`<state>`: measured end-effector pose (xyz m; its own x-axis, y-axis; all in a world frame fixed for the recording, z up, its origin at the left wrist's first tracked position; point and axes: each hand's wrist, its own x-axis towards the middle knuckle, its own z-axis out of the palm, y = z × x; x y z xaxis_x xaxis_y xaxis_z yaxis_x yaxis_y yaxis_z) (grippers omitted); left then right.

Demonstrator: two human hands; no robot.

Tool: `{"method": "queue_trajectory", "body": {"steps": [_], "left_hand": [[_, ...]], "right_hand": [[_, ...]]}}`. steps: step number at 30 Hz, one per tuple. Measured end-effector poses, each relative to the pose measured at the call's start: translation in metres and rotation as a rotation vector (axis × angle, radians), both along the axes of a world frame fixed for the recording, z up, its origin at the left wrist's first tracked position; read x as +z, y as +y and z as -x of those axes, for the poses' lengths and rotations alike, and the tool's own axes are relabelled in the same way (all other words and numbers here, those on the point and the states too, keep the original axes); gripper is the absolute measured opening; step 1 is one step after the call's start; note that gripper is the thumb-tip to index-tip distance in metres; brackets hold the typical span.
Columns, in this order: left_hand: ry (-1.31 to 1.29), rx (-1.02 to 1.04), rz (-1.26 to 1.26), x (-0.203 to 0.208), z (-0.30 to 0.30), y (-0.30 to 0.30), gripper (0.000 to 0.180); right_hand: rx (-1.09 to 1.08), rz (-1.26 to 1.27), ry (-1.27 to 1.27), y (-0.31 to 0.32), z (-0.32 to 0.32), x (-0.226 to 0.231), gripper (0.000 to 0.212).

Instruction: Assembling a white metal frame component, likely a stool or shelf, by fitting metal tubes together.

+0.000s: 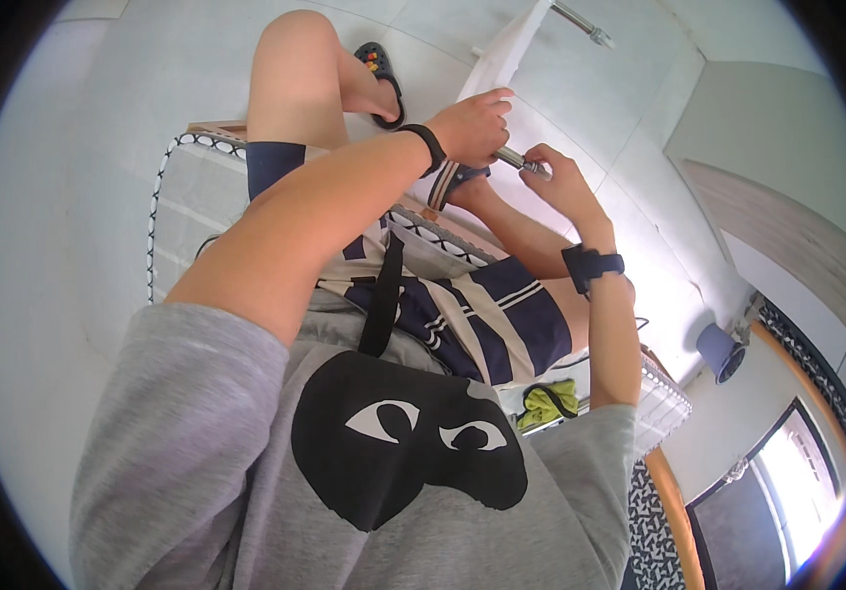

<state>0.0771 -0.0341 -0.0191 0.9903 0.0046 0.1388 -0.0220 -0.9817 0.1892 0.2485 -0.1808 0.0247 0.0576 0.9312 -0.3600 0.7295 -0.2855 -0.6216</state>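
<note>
Ahead of my knees, my left hand (470, 130) wraps around a short silver metal tube (510, 157) beside the edge of a white board (505, 54). The thumb and fingers of my right hand (563, 185) close on the tube's other end. A second silver rod (585, 25) sticks out from the board's far end, with a pale tip. Whether the held tube is joined to the board is hidden behind my left hand. A black band sits on my left wrist, and a dark blue strap with a small box is on my right wrist.
I sit on a cushioned seat (202, 197) with black-and-white trim. My feet wear dark clogs (380, 61) on a pale tiled floor. A grey-blue bucket-like object (718, 350) is at the right, near a wood-toned cabinet panel (772, 211). A yellow-green cloth (546, 404) lies by my right thigh.
</note>
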Motion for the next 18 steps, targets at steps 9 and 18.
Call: {"method": "queue_trajectory", "body": {"steps": [9, 18], "left_hand": [[-0.028, -0.002, 0.022, 0.002, 0.002, 0.001, 0.027], [-0.016, 0.001, 0.013, 0.001, -0.003, -0.002, 0.030]], "right_hand": [[-0.230, 0.779, 0.961, 0.027, -0.036, -0.028, 0.027], [-0.141, 0.360, 0.556, 0.007, -0.031, -0.035, 0.025]]}}
